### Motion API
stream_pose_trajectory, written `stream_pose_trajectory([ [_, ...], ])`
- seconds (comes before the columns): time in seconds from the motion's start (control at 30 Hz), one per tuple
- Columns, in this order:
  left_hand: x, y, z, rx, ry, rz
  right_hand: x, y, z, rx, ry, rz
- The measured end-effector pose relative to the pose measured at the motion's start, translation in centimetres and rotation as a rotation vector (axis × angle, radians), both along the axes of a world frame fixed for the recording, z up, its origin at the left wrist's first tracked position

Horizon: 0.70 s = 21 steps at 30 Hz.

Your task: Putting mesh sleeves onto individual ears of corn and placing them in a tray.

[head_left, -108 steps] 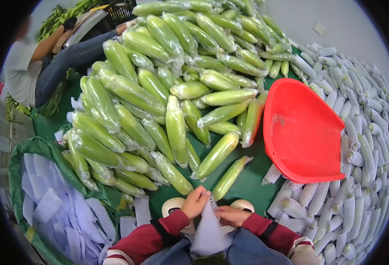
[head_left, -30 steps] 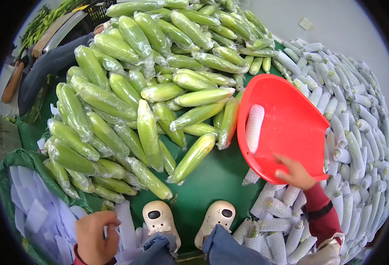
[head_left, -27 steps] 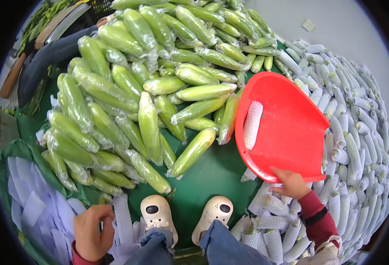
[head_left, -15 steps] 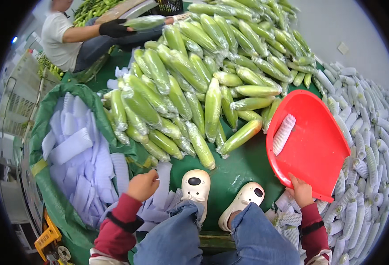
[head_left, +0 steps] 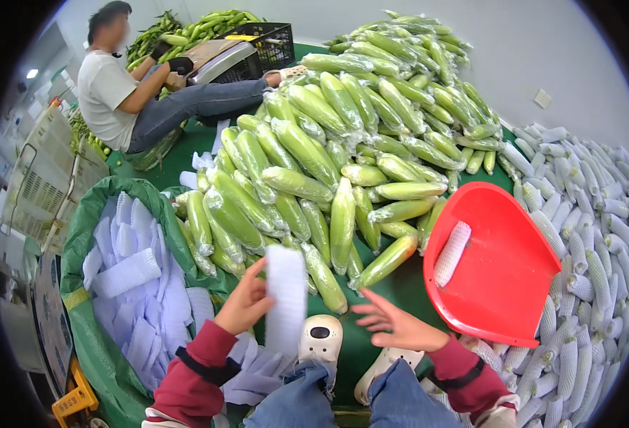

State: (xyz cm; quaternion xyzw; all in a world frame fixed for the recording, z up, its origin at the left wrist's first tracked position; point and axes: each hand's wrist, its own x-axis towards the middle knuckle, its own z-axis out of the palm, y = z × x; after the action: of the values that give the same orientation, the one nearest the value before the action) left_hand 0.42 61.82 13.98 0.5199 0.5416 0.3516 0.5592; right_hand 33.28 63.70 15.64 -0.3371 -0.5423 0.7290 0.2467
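Observation:
My left hand (head_left: 246, 299) has its fingers closed on a flat white foam net sleeve (head_left: 286, 296) that stands upright above my feet. My right hand (head_left: 393, 321) is open, fingers spread toward the sleeve, touching nothing visible. Ahead lies a heap of green corn cobs (head_left: 300, 150) in clear film. A red plastic scoop-shaped tray (head_left: 500, 264) at the right holds one cob in a white net sleeve (head_left: 452, 253). At the lower left, a green sack (head_left: 75, 285) holds more flat sleeves (head_left: 136, 299).
A co-worker (head_left: 107, 100) in gloves sits at the upper left beside a black crate (head_left: 271, 36). Netted cobs (head_left: 578, 285) are piled along the right. Pale plastic baskets (head_left: 36, 171) stand at the left. My white clogs (head_left: 318, 339) rest on the green floor (head_left: 150, 164).
My left hand has risen and now holds a sleeve. My right hand has left the red tray and moved leftward. The view has swung left, showing more of the co-worker.

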Motion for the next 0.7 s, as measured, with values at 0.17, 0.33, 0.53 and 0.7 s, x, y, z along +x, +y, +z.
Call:
stream_pose_trajectory([
  [0.17,7.3,5.2,2.3,0.006,-0.08,-0.265,-6.7,6.5,-3.3,0.48,-0.079,-0.273],
  [0.33,8.9,6.7,-3.3,0.325,0.1,-0.051,-5.3,5.5,-2.1,0.382,-0.282,-0.163],
  [0.53,10.5,3.2,-9.9,0.44,0.452,-0.207,-2.9,2.0,-11.1,-0.21,-0.106,-0.209],
  [0.7,11.7,0.2,-12.9,-0.043,0.102,-0.11,-2.5,0.7,-12.0,-0.928,0.043,-0.027],
])
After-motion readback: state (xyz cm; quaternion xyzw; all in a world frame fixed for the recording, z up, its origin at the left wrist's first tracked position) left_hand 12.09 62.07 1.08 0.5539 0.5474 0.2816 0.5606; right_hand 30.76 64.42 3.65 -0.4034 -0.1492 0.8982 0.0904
